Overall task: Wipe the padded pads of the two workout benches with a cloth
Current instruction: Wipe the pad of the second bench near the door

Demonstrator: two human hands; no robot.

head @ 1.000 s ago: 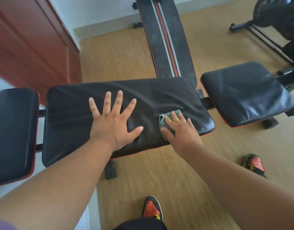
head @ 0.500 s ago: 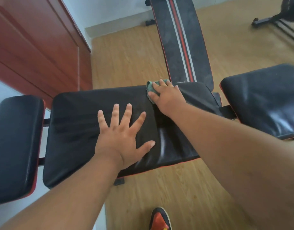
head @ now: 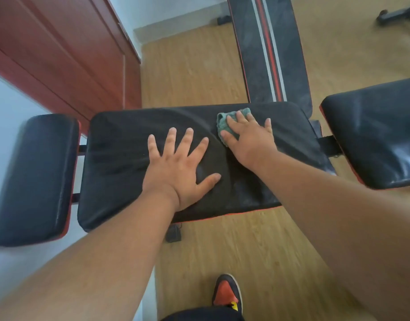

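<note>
Your left hand (head: 178,172) lies flat on the middle pad (head: 120,158), fingers straight and spread wide, thumb angled out toward your right, arm stretched forward from the near side of that pad. Your right hand (head: 248,137) presses the green cloth (head: 222,123) down near the pad's far edge, fingers extended over it, not curled around it. A narrower pad (head: 34,177) sits just left of the middle pad, another (head: 380,133) just right, and a striped bench (head: 268,49) runs away beyond it.
</note>
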